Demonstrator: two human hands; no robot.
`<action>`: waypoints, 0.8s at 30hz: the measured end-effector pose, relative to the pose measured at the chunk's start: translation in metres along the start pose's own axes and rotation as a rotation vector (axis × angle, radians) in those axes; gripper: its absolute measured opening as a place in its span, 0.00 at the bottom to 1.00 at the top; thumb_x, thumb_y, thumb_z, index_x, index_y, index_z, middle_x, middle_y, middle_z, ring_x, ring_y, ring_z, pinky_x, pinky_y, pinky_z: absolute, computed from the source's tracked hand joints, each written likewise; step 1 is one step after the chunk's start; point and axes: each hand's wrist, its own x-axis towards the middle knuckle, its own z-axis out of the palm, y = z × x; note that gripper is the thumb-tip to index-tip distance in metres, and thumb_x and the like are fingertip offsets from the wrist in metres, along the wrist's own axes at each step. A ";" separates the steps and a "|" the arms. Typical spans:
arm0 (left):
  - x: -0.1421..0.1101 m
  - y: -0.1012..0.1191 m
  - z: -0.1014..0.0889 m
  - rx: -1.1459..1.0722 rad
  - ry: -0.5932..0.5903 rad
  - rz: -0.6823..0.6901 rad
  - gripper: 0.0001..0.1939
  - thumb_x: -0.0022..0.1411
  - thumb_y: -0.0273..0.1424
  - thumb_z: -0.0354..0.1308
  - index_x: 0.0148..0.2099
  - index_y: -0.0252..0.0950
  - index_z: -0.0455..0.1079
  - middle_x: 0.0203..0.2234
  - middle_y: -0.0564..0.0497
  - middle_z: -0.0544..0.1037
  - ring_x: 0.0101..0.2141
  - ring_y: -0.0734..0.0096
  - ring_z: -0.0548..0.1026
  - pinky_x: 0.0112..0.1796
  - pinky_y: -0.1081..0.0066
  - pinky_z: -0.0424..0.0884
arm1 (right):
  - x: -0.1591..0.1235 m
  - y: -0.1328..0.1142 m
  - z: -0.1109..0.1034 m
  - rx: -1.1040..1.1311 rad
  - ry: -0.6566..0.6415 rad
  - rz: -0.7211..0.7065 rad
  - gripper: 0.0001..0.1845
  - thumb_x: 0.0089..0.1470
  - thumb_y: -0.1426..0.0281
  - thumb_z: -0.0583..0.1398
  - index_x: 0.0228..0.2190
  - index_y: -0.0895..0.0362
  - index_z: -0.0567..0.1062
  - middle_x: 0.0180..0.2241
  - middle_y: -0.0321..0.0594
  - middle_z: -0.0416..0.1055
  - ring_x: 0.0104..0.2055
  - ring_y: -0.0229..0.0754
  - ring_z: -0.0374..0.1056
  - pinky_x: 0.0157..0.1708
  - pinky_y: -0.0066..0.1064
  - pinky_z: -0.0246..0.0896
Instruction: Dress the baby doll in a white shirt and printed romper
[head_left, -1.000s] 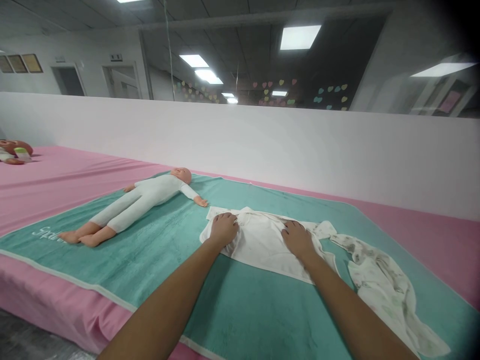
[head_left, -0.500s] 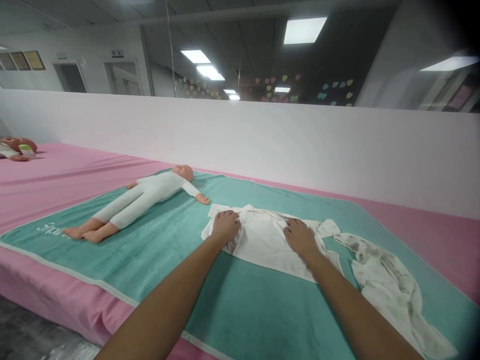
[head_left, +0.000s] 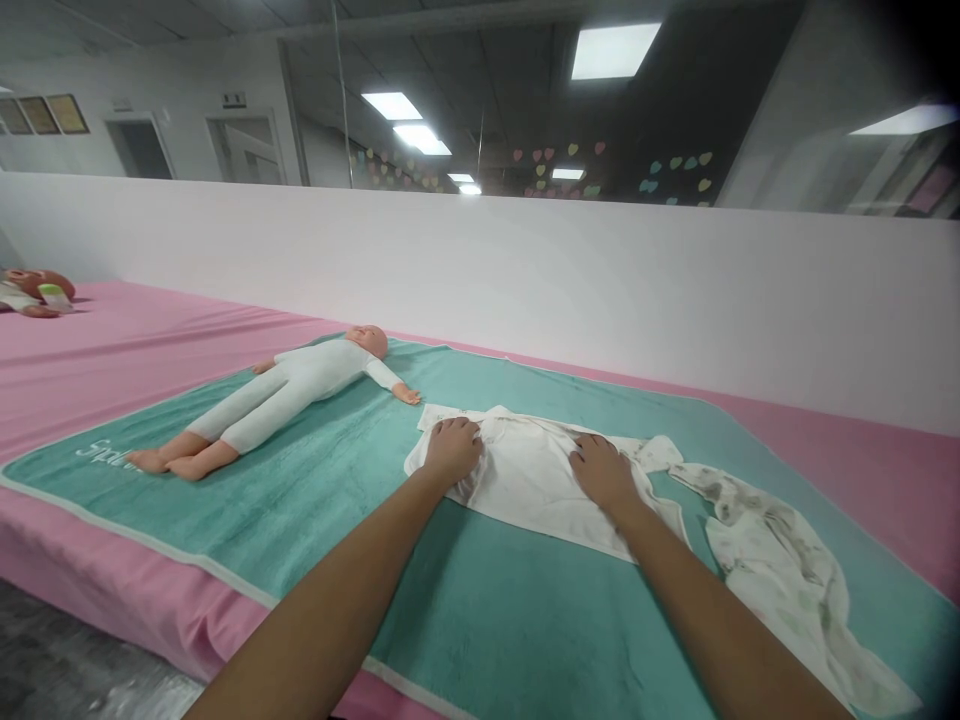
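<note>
A white baby garment [head_left: 525, 480] lies spread on the teal towel [head_left: 517, 610], with folds along its far edge. My left hand [head_left: 453, 450] rests palm down on its left part, fingers pointing away from me and slightly bent. On the right part lies my right hand [head_left: 602, 470], also palm down with its fingers stretched over the cloth. The fabric is wrinkled near both hands, and the undersides of the fingers are hidden. To the right, a crumpled white garment with a faint print [head_left: 780, 560] lies on the towel.
A baby doll [head_left: 300, 385] in white clothing lies on its back at the left of the towel. Beneath is a pink-covered surface [head_left: 150, 325]. Another doll [head_left: 45, 285] and a green-topped bottle [head_left: 54, 297] are far left. A low white wall [head_left: 525, 285] runs behind.
Both hands stay in place on the white garment. The whole view has shifted very slightly; nothing else has visibly moved.
</note>
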 end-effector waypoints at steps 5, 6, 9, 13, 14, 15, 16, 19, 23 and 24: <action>0.001 -0.002 0.003 0.000 0.011 0.014 0.18 0.64 0.33 0.43 0.51 0.40 0.67 0.52 0.47 0.69 0.53 0.60 0.62 0.54 0.61 0.55 | 0.000 0.000 0.000 0.002 -0.004 0.000 0.16 0.58 0.67 0.45 0.41 0.56 0.69 0.47 0.46 0.66 0.49 0.47 0.60 0.48 0.42 0.51; 0.002 -0.003 0.003 -0.001 0.007 0.013 0.18 0.64 0.33 0.43 0.52 0.40 0.67 0.52 0.47 0.69 0.54 0.60 0.62 0.54 0.61 0.55 | 0.000 -0.001 0.000 0.003 -0.009 0.001 0.16 0.58 0.67 0.45 0.42 0.56 0.69 0.47 0.46 0.66 0.49 0.47 0.60 0.48 0.41 0.51; 0.002 -0.003 0.003 0.002 -0.007 0.002 0.18 0.64 0.33 0.43 0.52 0.40 0.67 0.53 0.48 0.68 0.54 0.60 0.62 0.54 0.62 0.54 | -0.001 -0.002 -0.002 -0.004 -0.015 0.009 0.17 0.58 0.67 0.45 0.42 0.56 0.69 0.47 0.46 0.66 0.50 0.47 0.59 0.48 0.42 0.51; 0.001 -0.002 0.002 0.002 -0.013 -0.001 0.18 0.64 0.33 0.43 0.51 0.40 0.67 0.52 0.48 0.68 0.53 0.60 0.62 0.54 0.62 0.55 | -0.001 -0.003 -0.004 -0.008 -0.025 0.014 0.17 0.57 0.67 0.45 0.42 0.56 0.69 0.47 0.46 0.66 0.50 0.48 0.59 0.48 0.43 0.52; 0.001 -0.001 0.002 0.001 -0.009 0.003 0.18 0.64 0.33 0.43 0.51 0.40 0.67 0.52 0.47 0.69 0.53 0.60 0.62 0.54 0.62 0.55 | -0.001 -0.003 -0.004 -0.004 -0.026 0.011 0.17 0.58 0.67 0.45 0.42 0.56 0.69 0.47 0.46 0.66 0.50 0.48 0.59 0.48 0.43 0.51; 0.001 -0.001 0.002 0.002 -0.003 0.008 0.17 0.63 0.33 0.43 0.50 0.40 0.68 0.52 0.47 0.69 0.53 0.60 0.63 0.54 0.61 0.55 | -0.001 -0.003 -0.003 0.001 -0.026 0.009 0.17 0.58 0.67 0.45 0.42 0.56 0.69 0.47 0.46 0.66 0.50 0.48 0.59 0.49 0.44 0.51; 0.001 -0.001 0.002 0.004 0.003 0.011 0.17 0.63 0.33 0.43 0.50 0.39 0.68 0.51 0.47 0.69 0.53 0.59 0.63 0.54 0.61 0.55 | -0.001 -0.002 -0.003 0.006 -0.024 0.006 0.17 0.58 0.67 0.45 0.42 0.55 0.69 0.47 0.46 0.66 0.50 0.48 0.59 0.49 0.44 0.51; 0.001 -0.002 0.002 0.008 0.005 0.017 0.17 0.63 0.32 0.43 0.50 0.39 0.68 0.51 0.46 0.69 0.53 0.59 0.63 0.54 0.61 0.55 | 0.000 -0.002 -0.001 0.006 -0.014 0.008 0.17 0.57 0.67 0.45 0.42 0.55 0.69 0.47 0.46 0.66 0.50 0.48 0.59 0.49 0.44 0.51; 0.001 -0.001 0.001 0.018 -0.011 0.013 0.17 0.63 0.32 0.43 0.50 0.39 0.67 0.52 0.46 0.69 0.53 0.59 0.63 0.54 0.61 0.54 | 0.000 -0.001 0.000 0.001 -0.016 0.005 0.17 0.57 0.67 0.44 0.42 0.56 0.69 0.47 0.46 0.66 0.50 0.48 0.59 0.48 0.45 0.52; 0.001 -0.001 0.000 0.022 -0.012 0.013 0.17 0.63 0.32 0.43 0.50 0.39 0.67 0.52 0.46 0.69 0.53 0.59 0.63 0.54 0.61 0.54 | 0.001 0.000 0.000 0.003 -0.017 0.003 0.18 0.57 0.67 0.44 0.42 0.56 0.69 0.47 0.46 0.66 0.50 0.49 0.59 0.48 0.45 0.52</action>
